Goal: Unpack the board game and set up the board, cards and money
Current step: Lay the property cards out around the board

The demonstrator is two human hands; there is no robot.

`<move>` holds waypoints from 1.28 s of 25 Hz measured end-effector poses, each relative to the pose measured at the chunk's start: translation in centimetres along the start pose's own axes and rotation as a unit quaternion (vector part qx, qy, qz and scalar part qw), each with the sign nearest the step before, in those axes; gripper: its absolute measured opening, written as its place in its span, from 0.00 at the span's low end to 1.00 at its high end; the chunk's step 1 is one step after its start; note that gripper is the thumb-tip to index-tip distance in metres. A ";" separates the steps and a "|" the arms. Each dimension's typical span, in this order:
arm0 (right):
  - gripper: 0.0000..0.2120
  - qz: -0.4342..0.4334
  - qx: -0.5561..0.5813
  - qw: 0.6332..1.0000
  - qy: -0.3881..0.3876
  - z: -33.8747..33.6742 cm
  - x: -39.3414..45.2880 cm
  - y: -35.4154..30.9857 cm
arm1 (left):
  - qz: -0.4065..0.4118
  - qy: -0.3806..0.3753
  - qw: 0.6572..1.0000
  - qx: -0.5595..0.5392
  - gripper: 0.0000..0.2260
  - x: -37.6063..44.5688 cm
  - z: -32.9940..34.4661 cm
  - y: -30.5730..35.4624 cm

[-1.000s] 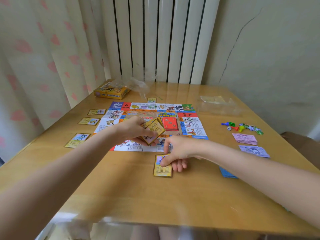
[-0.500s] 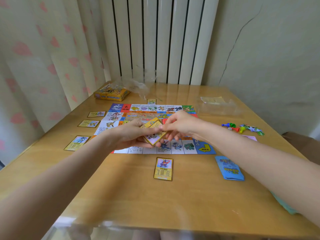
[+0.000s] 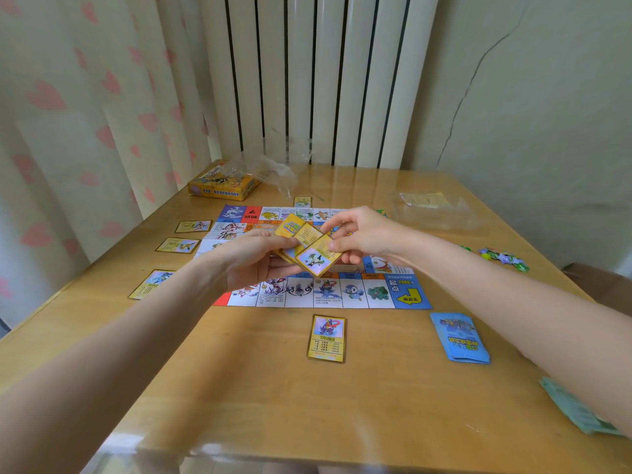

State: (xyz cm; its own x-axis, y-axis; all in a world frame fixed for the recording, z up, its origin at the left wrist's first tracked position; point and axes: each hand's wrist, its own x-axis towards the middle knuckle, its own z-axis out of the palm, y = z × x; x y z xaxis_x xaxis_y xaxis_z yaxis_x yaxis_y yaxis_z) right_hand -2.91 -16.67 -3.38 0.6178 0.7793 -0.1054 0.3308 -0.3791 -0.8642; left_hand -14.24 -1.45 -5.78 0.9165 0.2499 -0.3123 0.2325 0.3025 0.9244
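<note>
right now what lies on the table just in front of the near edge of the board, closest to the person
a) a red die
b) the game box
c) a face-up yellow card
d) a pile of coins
c: a single face-up yellow card lies on the table just below the board, while both hands hold the card stack above it.

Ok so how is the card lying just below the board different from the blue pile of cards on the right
The single yellow card lies alone, face up, showing a picture and a table of figures; the blue pile is several cards stacked, showing blue printed faces. The yellow card sits straight below the board; the blue pile sits off the board's right corner, slightly fanned. Both rest flat on the table, untouched by the hands.
</note>
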 end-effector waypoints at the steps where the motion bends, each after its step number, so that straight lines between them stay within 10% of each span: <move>1: 0.10 -0.003 0.000 1.000 0.023 -0.6 0.2 -0.1 | 0.013 0.016 1.000 -0.014 0.05 0.3 -0.1 0.2; 15: 0.11 0.131 0.017 0.928 0.349 -10.8 2.9 9.8 | 0.028 0.043 0.998 0.032 0.05 6.9 6.4 0.9; 32: 0.10 0.229 -0.292 0.893 0.253 -11.8 5.6 12.4 | -0.008 0.026 0.999 0.033 0.04 9.9 7.7 0.1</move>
State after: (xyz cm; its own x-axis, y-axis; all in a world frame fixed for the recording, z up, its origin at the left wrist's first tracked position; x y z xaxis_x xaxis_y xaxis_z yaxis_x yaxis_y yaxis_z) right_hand 13.04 -22.91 -8.84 0.9785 0.2054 -0.0187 0.1842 -0.9112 -0.3684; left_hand -2.60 -6.05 -7.09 0.8952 0.2931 -0.3358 0.2687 0.2461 0.9312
